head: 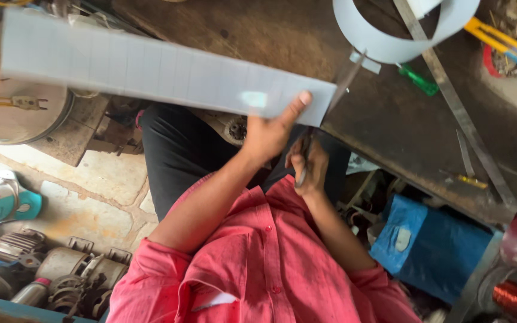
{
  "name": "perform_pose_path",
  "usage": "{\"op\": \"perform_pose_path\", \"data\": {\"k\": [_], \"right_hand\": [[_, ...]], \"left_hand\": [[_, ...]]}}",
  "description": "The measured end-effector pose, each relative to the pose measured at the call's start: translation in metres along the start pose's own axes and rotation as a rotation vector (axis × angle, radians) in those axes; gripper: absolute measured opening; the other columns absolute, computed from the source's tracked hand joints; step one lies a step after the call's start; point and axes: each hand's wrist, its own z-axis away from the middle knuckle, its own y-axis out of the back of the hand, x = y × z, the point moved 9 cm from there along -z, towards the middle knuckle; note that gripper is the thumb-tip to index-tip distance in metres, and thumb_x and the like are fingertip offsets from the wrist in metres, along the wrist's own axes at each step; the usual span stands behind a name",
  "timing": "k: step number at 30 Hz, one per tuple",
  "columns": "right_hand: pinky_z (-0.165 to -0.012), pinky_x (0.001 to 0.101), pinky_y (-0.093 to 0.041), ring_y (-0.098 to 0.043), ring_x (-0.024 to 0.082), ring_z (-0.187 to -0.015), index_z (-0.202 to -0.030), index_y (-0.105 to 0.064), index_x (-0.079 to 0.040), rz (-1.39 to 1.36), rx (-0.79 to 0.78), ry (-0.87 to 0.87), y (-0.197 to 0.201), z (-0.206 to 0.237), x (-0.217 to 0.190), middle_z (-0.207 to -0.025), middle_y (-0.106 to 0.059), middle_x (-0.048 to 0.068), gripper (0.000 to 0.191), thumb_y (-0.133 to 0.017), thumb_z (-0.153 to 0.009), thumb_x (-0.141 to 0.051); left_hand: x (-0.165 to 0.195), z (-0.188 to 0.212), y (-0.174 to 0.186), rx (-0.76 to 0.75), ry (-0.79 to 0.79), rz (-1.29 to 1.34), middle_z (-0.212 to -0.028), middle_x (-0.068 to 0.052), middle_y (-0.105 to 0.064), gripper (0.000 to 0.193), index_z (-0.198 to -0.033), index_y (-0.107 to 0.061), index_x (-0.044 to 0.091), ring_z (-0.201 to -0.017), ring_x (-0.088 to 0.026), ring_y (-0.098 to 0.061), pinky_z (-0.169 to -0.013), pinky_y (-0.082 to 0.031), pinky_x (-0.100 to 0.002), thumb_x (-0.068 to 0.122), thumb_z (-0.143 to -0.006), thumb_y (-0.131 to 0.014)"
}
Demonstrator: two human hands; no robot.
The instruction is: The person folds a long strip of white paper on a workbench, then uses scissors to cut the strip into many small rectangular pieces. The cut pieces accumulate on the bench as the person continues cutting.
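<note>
A long pale grey card sheet with faint squares [151, 66] is held up over the dark brown table [384, 125]. Its end is pinched by the left hand [270, 133], with the thumb pressed on top. Grey metal scissors [337, 96] are gripped in the right hand [307, 167], fingers curled round the handles, and the blades are set at the sheet's end. It looks like a cutting step. For a straight cut, the sheet needs to be kept still. A curled white strip [390, 51] is seen nearby.
</note>
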Motion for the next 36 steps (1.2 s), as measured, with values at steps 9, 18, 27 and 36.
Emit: {"op": "perform_pose_path", "data": {"k": [9, 18, 27, 36], "right_hand": [[-0.048, 0.0257, -0.041, -0.055, 0.012, -0.051, -0.086, -0.053, -0.004, 0.031, 0.054, -0.1, 0.006, 0.003, 0.019, -0.062, -0.054, 0.002, 0.069, -0.062, -0.092, -0.071], [-0.064, 0.0274, -0.048, -0.061, 0.014, -0.072, -0.093, -0.047, -0.006, -0.008, -0.202, 0.004, -0.034, 0.008, -0.024, -0.081, -0.05, 0.003, 0.083, -0.053, -0.085, -0.089], [-0.066, 0.0278, -0.049, -0.063, 0.015, -0.072, -0.091, -0.047, -0.006, 0.072, -0.257, 0.05, -0.04, 0.007, -0.039, -0.08, -0.052, 0.003, 0.083, -0.053, -0.086, -0.088], [-0.061, 0.0263, -0.048, -0.063, 0.013, -0.067, -0.091, -0.047, -0.005, 0.058, -0.217, 0.066, -0.038, 0.009, -0.038, -0.079, -0.052, 0.004, 0.076, -0.061, -0.089, -0.08]], "left_hand": [[-0.032, -0.013, 0.006, 0.091, 0.051, 0.074, -0.094, -0.005, -0.07, 0.026, -0.101, -0.07, 0.0, -0.085, -0.014, -0.065, -0.076, -0.055, -0.029, 0.025, -0.096, -0.077], [0.014, -0.012, 0.022, 0.146, -0.074, 0.187, -0.104, -0.005, -0.067, 0.033, -0.109, -0.067, 0.0, -0.096, -0.014, -0.063, -0.088, -0.052, -0.029, 0.031, -0.1, -0.075], [0.034, -0.009, 0.027, 0.166, -0.093, 0.248, -0.102, -0.004, -0.067, 0.032, -0.108, -0.068, 0.0, -0.093, -0.014, -0.063, -0.085, -0.053, -0.029, 0.03, -0.1, -0.076], [0.037, -0.003, 0.02, 0.121, -0.078, 0.19, -0.096, -0.002, -0.069, 0.031, -0.104, -0.071, 0.001, -0.088, -0.012, -0.065, -0.08, -0.054, -0.028, 0.032, -0.099, -0.076]]}}
